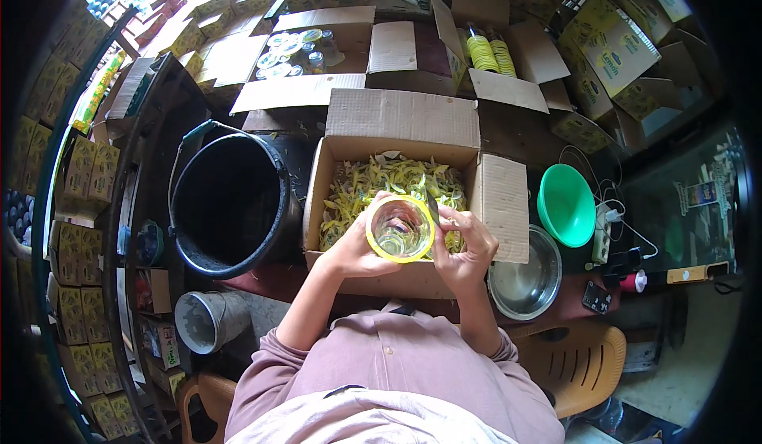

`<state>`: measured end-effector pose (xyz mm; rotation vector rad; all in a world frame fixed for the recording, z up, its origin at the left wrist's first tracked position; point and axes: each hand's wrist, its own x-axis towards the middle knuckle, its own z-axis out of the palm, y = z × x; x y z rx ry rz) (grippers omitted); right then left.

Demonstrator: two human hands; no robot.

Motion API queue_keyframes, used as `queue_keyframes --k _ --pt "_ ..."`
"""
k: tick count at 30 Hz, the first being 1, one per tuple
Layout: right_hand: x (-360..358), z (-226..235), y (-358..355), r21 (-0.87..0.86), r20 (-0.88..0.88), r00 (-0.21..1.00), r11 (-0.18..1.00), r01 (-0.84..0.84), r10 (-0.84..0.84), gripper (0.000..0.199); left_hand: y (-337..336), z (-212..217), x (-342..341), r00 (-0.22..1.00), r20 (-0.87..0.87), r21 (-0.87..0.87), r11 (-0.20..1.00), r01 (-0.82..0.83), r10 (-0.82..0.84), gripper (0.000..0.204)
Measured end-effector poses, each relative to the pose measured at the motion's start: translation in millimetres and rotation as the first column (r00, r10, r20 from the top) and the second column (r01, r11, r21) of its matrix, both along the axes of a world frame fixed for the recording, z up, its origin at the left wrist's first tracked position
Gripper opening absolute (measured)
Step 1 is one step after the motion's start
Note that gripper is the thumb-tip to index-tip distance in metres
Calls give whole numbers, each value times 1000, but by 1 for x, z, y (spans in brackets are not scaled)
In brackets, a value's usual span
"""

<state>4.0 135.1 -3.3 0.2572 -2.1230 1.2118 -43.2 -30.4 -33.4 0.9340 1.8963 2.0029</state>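
Note:
My left hand (354, 247) is wrapped round a clear plastic jar (401, 242) with a bright yellow rim, its round opening tilted up toward me. On the jar's other side, my right hand (468, 247) is closed, fingers bent, on a dark, narrow knife (432, 199) whose blade points away along the yellow rim. The right thumb is close to the rim; whether it touches I cannot tell. Beneath both hands stands an open cardboard box (500, 206), filled with yellow-green plastic scraps (373, 176).
Left of the box is a large black bucket (184, 230), with a grey bucket (198, 323) below it. A green bowl (567, 206) and a metal bowl (548, 285) stand right. Farther back are open cartons of jars (279, 55) and yellow lids (484, 53).

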Motion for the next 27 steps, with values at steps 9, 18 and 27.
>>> queue_keyframes --k 9,18,27 --pt "0 3 -1 28 -13 1000 1000 -5 5 37 1 3 -3 997 -2 49 996 71 -71 64" --pt "2 2 -6 -14 -43 997 998 64 -64 31 11 3 -1 969 -171 61 983 -173 181 74" --pt "5 -1 -7 61 -44 990 989 136 -133 30 12 5 1 969 -99 14 974 -225 225 70"
